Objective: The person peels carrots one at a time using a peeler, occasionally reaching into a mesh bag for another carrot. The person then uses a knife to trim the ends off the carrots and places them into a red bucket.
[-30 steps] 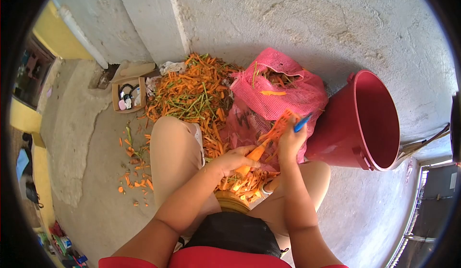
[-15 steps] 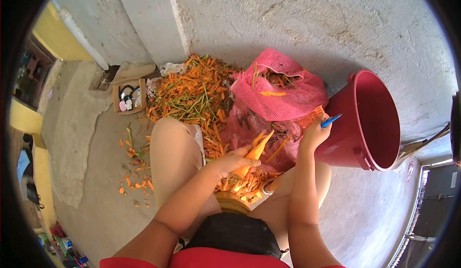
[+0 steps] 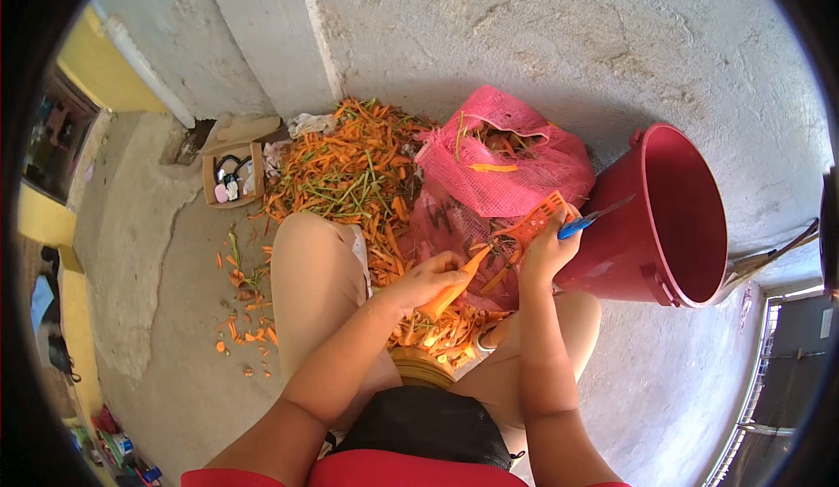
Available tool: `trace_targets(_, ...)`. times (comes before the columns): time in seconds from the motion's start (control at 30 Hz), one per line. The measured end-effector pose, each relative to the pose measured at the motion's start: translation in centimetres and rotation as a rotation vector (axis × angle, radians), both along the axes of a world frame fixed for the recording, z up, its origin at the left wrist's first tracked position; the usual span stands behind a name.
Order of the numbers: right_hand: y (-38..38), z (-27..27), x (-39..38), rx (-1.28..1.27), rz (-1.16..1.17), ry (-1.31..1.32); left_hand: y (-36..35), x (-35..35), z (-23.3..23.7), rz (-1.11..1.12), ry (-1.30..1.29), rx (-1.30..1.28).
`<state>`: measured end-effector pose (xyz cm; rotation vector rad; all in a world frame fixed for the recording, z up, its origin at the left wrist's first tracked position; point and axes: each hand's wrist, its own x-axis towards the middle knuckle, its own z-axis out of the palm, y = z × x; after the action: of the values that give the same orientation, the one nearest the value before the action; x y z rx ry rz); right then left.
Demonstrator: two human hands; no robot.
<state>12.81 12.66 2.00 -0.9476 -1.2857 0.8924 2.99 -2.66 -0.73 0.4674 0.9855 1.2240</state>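
Over the peel pile, my left hand is closed around a carrot, whose thin tip points up and to the right. In my right hand is a flat orange plastic tool with holes, which looks like a peeler or grater. The same hand also grips a blue-handled knife, its blade pointing up and right toward the bucket. The orange tool is close to the carrot tip but apart from it. Peelings lie between my legs below the carrot.
A heap of carrot peelings and green stems rests by the wall. Beside it sits a pink mesh sack. A tilted red bucket stands at right, and a small cardboard box lies at left.
My right hand has moved slightly left toward the carrot, and the knife has turned so its blade shows. My left hand has shifted its hold, with the fingers now higher over the carrot.
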Motion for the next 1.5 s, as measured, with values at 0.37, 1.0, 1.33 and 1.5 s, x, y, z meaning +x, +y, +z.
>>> trace_targets(0.37, -0.2, -0.4, 0.1, -0.095, 0.026, -0.060, 0.3, 0.6, 0.3, -0.053, 0.147, -0.125)
trace_targets(1.0, 2.4, 0.2, 0.6, -0.031, -0.093, -0.127, -0.1, 0.0, 1.9, -0.183, 0.029, -0.040)
trace_targets(1.33, 0.7, 0.3, 2.1, -0.134, 0.435, -0.726, 0.3, -0.8, 2.1, 0.119, 0.799, -0.038)
trace_targets(1.5, -1.2, 0.7, 3.1, -0.166, 0.890, -1.045, 0.0, -1.7, 1.3, 0.142, 1.367, -0.034)
